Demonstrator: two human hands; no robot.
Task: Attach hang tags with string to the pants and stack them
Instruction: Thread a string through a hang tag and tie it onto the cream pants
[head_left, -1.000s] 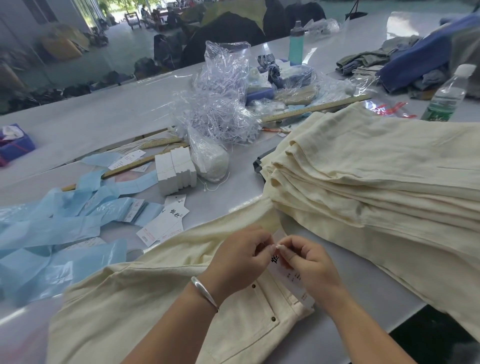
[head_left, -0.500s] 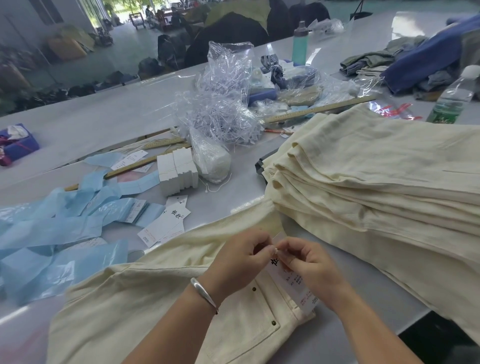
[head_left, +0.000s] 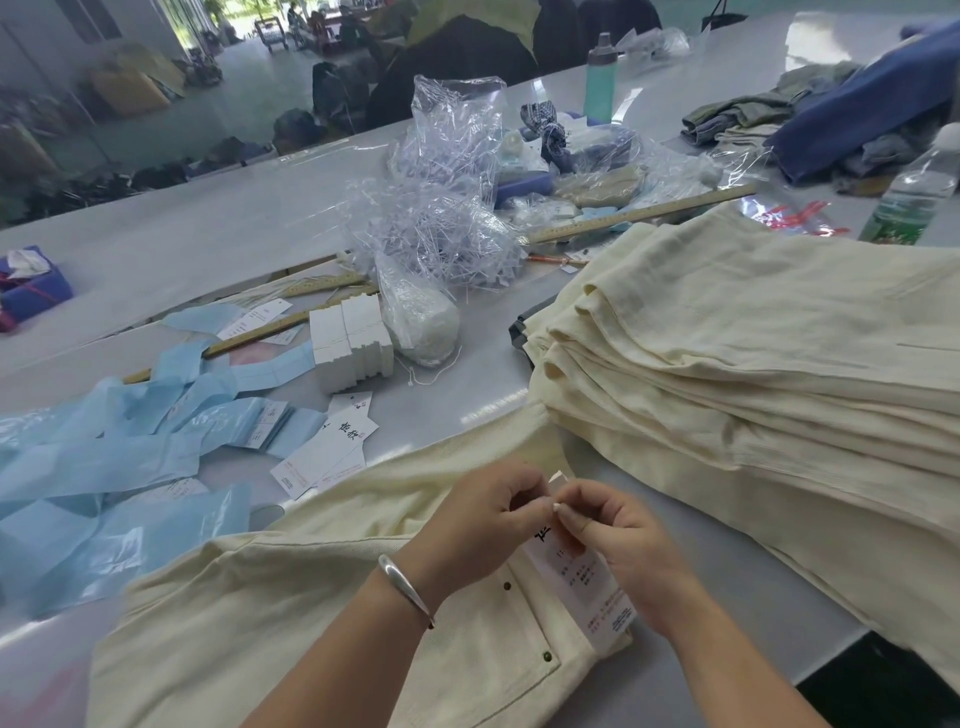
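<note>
A cream pair of pants (head_left: 291, 613) lies flat across the near table edge, waistband to the right. A white hang tag (head_left: 589, 582) with black and red print rests on that waistband. My left hand (head_left: 483, 525) and my right hand (head_left: 618, 540) meet fingertip to fingertip above the tag's top end, both pinching something small there; the string itself is too fine to make out. A tall stack of folded cream pants (head_left: 753, 353) sits to the right. Loose hang tags (head_left: 332, 447) lie on the table to the left.
A white block of bundled tags (head_left: 350, 343), a bag of string (head_left: 423, 317) and a heap of clear plastic fasteners (head_left: 441, 228) sit mid-table. Blue plastic bags (head_left: 93, 467) spread at left. Wooden rulers, water bottles and dark clothes lie at the back.
Both hands have stayed at the tag's top end with only small finger movements. The tag has shifted slightly down along the waistband.
</note>
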